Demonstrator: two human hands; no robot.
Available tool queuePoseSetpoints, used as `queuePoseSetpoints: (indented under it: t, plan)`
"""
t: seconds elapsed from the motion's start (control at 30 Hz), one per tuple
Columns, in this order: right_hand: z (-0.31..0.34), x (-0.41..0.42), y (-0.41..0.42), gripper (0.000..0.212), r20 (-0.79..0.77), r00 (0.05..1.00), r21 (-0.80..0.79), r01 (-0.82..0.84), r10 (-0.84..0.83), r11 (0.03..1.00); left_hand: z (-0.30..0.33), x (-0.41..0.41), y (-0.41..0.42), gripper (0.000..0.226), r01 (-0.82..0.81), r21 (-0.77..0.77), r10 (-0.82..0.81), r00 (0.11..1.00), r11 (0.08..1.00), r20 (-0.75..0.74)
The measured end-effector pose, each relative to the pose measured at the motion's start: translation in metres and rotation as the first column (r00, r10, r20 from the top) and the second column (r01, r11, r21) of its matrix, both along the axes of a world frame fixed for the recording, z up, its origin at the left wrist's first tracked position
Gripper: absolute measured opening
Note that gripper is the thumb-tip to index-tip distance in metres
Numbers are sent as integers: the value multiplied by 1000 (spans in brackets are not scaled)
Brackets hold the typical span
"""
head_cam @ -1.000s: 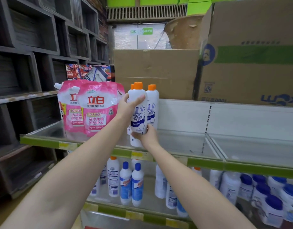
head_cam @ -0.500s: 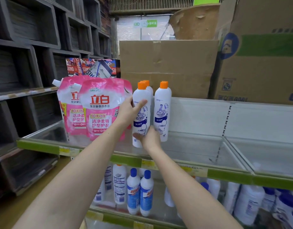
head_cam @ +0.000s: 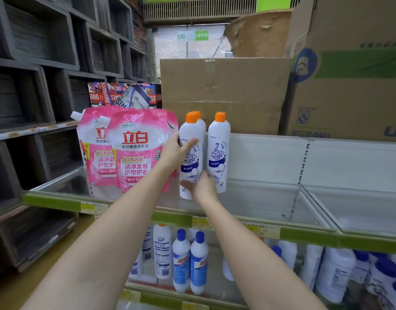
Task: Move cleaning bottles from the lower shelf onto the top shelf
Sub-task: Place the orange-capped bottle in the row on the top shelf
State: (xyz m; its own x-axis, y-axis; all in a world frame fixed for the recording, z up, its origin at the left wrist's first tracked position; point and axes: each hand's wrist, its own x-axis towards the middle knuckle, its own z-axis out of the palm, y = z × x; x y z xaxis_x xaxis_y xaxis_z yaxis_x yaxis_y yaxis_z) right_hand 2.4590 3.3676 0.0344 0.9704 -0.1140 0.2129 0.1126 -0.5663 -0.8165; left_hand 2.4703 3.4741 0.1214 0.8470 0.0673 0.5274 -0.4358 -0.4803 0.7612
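Note:
A white Mr Muscle bottle (head_cam: 191,163) with an orange cap stands on the top shelf (head_cam: 134,208). My left hand (head_cam: 173,153) grips its upper body from the left, thumb across the front. My right hand (head_cam: 202,187) holds its lower part from the right. A second orange-capped bottle (head_cam: 219,151) stands just right of it, and another orange cap (head_cam: 197,113) shows behind. On the lower shelf (head_cam: 161,296) stand two blue-capped bottles (head_cam: 190,262) and several more white bottles.
Pink detergent pouches (head_cam: 134,151) stand left of the bottles on the top shelf. Cardboard boxes (head_cam: 226,92) sit behind and above. A clear divider (head_cam: 313,206) splits the shelf to the right. Dark wooden cubbies (head_cam: 36,86) line the left wall.
The held bottle has settled upright beside the other orange-capped one on the top shelf. Both hands stay on it. The view has moved closer and slightly downward.

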Motion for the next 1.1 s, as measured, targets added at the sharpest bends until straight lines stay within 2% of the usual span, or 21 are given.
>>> queuePoseSetpoints:
  t: [0.1,0.2,0.3,0.47,0.77,1.1]
  plan:
    - [2,-6,0,69,-49,999,-57,8,-10,998,-4,-7,1,42,-7,-13,6,998,1000,-70]
    - [2,-12,-5,55,-81,996,-28,-48,46,998,-9,-14,3,41,-34,58,41,991,998,-128]
    - [3,-23,-15,45,-51,998,-27,-37,35,999,-14,-24,3,28,-99,155,119,985,983,-126]
    - [2,-42,-33,28,2,999,-25,-39,39,999,-28,-43,3,27,-229,220,255,962,948,-98]
    - [-11,-95,-91,8,103,989,76,-111,103,991,-58,-95,-30,10,-203,279,257,951,938,-174]
    - [-88,-153,-192,3,-147,980,-15,-140,136,990,-133,-156,-102,16,-175,393,310,899,903,-310]
